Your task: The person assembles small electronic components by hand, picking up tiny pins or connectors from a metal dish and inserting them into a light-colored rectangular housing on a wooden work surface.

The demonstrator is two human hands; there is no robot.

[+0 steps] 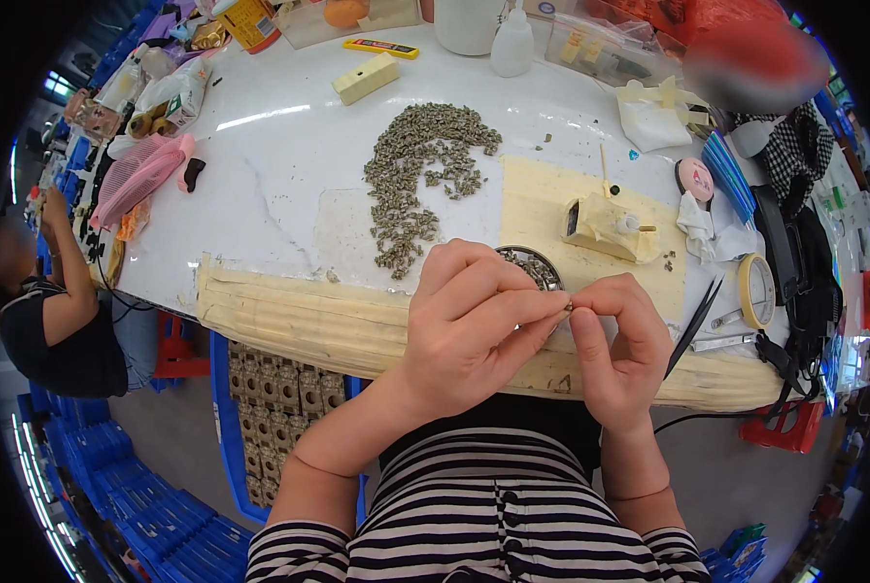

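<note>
White table (pixel 270 185), parts heap (pixel 406 155); left fingers (pixel 512 306) overlap dish (pixel 556 267), pinching tiny piece (pixel 568 306) with right fingers (pixel 610 295).

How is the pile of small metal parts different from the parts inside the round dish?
The pile spreads in a curve on the white table; the dish parts sit inside a round rim. The pile covers more area than the visible dish parts. The pile is uncovered, while the left hand partly hides the dish parts. Both show small greyish pieces.
</note>
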